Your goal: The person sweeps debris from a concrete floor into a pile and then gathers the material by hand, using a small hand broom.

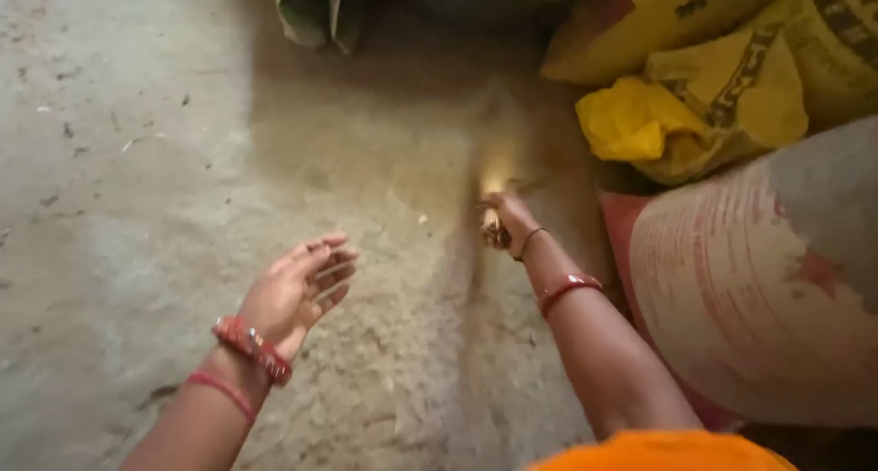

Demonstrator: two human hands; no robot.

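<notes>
My right hand (510, 217) grips the handle of a straw broom (495, 174), whose bristles blur as they fan out over the floor toward the sacks. My left hand (297, 291) hovers open above the dusty concrete floor (137, 160), fingers loosely spread, holding nothing. Both wrists carry red bangles. A band of pale dust or grain (384, 251) lies spread across the floor between and beyond the hands.
Yellow woven sacks (722, 78) are piled at the upper right. A large white and red sack (759, 288) lies close beside my right arm. A green sack edge (320, 9) shows at the top. Bare floor stretches to the left.
</notes>
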